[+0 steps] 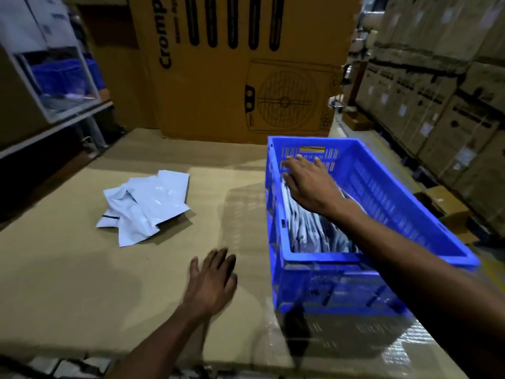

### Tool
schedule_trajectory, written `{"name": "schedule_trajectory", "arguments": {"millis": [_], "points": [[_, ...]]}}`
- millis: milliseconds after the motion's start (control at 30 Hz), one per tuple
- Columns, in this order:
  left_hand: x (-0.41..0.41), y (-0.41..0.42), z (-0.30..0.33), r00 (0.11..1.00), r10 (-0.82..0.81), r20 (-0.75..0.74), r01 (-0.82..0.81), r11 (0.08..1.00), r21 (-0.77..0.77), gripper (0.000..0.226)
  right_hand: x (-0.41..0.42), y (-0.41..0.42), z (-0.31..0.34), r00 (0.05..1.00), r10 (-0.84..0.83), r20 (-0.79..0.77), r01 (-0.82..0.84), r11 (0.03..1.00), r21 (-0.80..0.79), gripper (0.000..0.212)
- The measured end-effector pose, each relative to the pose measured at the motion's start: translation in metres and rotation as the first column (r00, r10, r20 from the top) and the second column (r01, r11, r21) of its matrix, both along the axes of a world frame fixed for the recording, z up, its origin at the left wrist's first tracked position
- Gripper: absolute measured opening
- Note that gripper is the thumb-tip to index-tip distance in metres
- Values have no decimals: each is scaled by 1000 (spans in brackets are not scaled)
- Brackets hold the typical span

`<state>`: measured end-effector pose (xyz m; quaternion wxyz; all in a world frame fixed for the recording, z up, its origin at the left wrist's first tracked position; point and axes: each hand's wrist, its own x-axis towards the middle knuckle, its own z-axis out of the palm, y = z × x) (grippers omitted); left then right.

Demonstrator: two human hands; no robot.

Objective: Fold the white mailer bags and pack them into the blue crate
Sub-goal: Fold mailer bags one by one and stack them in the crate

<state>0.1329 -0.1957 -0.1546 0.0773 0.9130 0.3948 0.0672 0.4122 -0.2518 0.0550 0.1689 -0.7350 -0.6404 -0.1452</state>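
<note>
A blue slatted crate [388,192] stands on the right of the cardboard work surface. White mailer bags [314,231] are packed upright along its left side. My right hand [308,181] reaches into the crate with its fingers straight, resting on the tops of those bags near the far end. A loose pile of white mailer bags [147,203] lies on the cardboard at middle left. My left hand [213,280] hovers palm down over the cardboard just left of the crate, fingers spread and holding nothing.
A large brown carton [237,67] printed with a fan drawing stands upright behind the work surface [82,269]. Stacked cartons [437,86] fill the right side. A shelf with blue bins [62,75] is at upper left. A small open box [442,203] sits on the floor right of the crate.
</note>
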Motion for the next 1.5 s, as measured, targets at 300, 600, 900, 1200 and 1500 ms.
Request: {"name": "schedule_trajectory", "arguments": {"millis": [300, 600, 900, 1200, 1500], "points": [[-105, 40, -2, 972, 233, 7, -233, 972, 29, 62, -90, 76, -5, 968, 224, 112, -200, 960, -196, 41], [-137, 62, 7, 930, 363, -59, -363, 932, 3, 61, -172, 126, -73, 946, 321, 53, -269, 864, -425, 38], [-134, 64, 0, 931, 361, -47, -360, 932, 34, 66, -201, 171, -153, 963, 238, 126, -173, 906, -386, 61], [-132, 66, 5, 930, 351, -112, -356, 934, -22, 73, -209, 223, -158, 983, 139, 122, -82, 920, -383, 68], [-132, 63, 6, 925, 379, 8, -378, 925, -30, 79, -219, 183, -188, 971, 210, 110, -184, 961, -206, 19]]}}
